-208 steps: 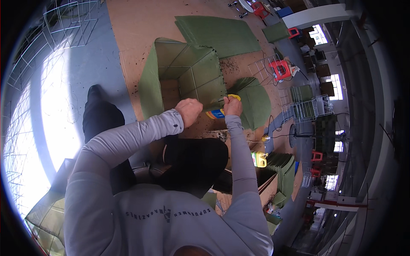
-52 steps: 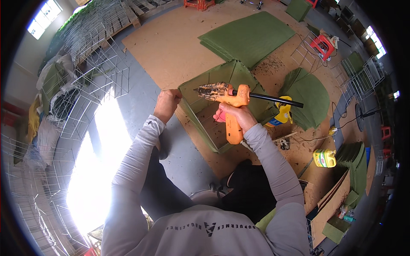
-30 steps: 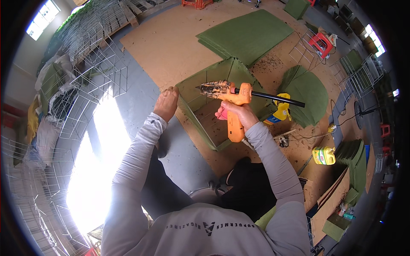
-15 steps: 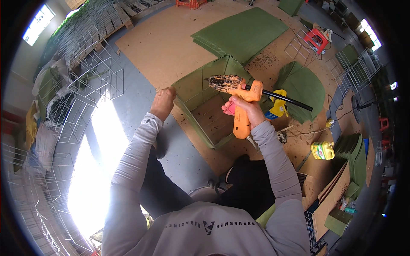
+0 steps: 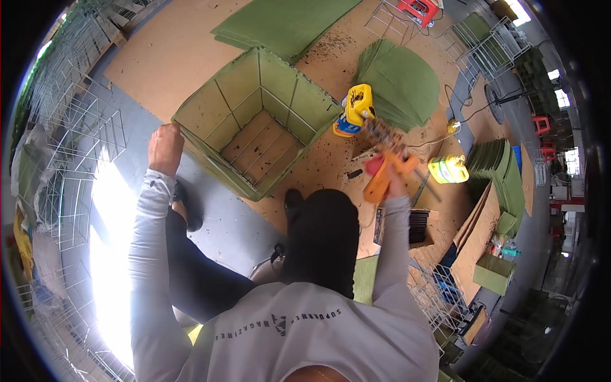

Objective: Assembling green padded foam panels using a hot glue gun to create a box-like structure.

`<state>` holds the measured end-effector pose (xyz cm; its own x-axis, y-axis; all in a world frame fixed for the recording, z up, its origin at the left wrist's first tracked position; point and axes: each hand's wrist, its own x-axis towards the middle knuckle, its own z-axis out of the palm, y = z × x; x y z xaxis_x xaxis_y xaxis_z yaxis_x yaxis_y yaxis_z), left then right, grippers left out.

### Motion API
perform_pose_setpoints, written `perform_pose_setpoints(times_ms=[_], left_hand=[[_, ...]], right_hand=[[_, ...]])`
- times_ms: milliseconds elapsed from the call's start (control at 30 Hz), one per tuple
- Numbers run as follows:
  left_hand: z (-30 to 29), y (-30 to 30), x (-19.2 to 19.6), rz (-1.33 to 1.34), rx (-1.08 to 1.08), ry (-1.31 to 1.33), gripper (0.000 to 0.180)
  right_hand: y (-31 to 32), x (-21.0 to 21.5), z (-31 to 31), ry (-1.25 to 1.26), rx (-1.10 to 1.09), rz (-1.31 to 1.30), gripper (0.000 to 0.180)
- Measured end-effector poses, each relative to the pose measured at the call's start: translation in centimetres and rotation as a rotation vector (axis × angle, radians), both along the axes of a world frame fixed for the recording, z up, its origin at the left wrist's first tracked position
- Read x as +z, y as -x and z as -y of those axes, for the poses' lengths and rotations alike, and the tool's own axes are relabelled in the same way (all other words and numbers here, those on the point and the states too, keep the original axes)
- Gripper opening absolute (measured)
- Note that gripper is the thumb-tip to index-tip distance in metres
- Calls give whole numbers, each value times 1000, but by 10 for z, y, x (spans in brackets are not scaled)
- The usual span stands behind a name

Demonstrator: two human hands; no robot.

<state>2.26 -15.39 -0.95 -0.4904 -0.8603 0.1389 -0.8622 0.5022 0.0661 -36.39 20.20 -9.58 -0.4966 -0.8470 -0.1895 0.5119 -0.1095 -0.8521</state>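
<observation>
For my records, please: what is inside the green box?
Metal wires line the walls and cross the bottom of the green box; between them, brown board and dark bits show. What lies under the board is covered and cannot be seen.

The box (image 5: 238, 95) stands left of the glue gun (image 5: 378, 184) and before the sheets (image 5: 286, 25).

- Orange glue gun (image 5: 377, 184): was blurred, nozzle indistinct.
- Right hand (image 5: 396, 186): was blurred.
- Left hand (image 5: 165, 149), at corner of green box (image 5: 279, 75): fingertips were hidden.
- Green sheets (image 5: 283, 24): were cut off above.
</observation>
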Motion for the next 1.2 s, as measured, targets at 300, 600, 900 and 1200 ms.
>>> perform_pose_setpoints(times_ms=[300, 600, 900, 1200], left_hand=[[7, -22, -6, -593, 32, -331, 16], [15, -24, 11, -1108, 132, -807, 38], [26, -45, -21, -1245, 204, -878, 46], [20, -39, -18, -1259, 132, -920, 50]], right_hand=[[-116, -301, -88, -340, -366, 563, 20], [23, -296, -144, -1184, 195, -274, 22], [-81, 126, 201, -666, 121, -1809, 22], [-228, 110, 306, -228, 556, -1479, 13]])
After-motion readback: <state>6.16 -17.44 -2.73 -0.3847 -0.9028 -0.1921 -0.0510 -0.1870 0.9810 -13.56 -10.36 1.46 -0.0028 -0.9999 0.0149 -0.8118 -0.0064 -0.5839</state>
